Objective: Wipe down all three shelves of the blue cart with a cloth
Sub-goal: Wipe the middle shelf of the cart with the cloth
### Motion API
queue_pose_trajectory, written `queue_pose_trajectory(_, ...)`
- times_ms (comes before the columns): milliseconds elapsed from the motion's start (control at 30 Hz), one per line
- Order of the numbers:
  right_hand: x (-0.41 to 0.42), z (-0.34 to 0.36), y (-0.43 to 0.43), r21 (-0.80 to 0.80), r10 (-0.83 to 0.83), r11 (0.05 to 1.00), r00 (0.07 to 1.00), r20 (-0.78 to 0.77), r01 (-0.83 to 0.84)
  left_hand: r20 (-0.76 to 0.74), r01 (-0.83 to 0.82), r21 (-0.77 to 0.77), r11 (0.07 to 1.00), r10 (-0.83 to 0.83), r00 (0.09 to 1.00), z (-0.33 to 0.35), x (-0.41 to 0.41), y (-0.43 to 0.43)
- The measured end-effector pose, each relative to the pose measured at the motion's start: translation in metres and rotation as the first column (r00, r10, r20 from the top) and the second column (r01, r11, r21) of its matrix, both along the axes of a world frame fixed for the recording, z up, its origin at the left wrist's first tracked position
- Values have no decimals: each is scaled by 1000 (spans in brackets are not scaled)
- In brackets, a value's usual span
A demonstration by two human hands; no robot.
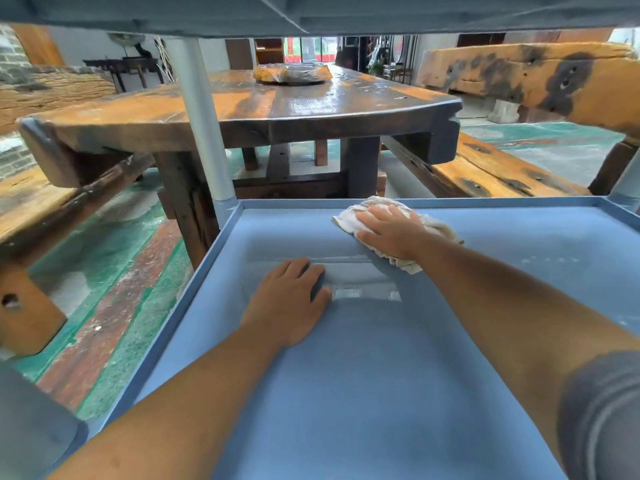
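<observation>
From the head view, our right hand (391,233) presses flat on the cloth (377,206) at the far rim of a blue cart shelf (381,393); our left hand (289,306) rests open, empty. A wet streak (360,289) suggests wiping is partly done; other shelves, we cannot tell.

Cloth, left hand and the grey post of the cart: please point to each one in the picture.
cloth (434,225): head view, bare folds right of the hand.
left hand (289,303): head view, back of the hand.
grey post (204,126): head view, middle of the pole.
</observation>
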State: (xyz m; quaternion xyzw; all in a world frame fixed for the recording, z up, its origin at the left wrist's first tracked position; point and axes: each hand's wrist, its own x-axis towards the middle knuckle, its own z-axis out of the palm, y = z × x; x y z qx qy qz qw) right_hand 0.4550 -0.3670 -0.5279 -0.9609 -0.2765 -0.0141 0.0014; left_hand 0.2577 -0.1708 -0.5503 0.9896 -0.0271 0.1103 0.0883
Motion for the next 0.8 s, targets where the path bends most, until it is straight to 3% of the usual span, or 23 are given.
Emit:
queue_pose_trajectory(167, -37, -3, -12, -37, 9, 999, 999, -45, -10, -53, -38, 44, 998, 40, 998, -1, 5, -5)
queue_pose_trajectory(367, -136, -8, -41, 82, 88, 993, 990, -108, -79, -166, -58, 61, 996, 68, 984, 1, 7, -5)
queue_pose_trajectory(633, -256, -6, -96, 82, 246, 968, 957, -152, -236, -175, -74, 30, 997, 78, 981, 2, 10, -4)
queue_pose_trajectory(800, -269, 2, -109, 94, 266, 964, 936, -232, -250, -119, -110, 20, 994, 111, 987, 16, 2, -13)
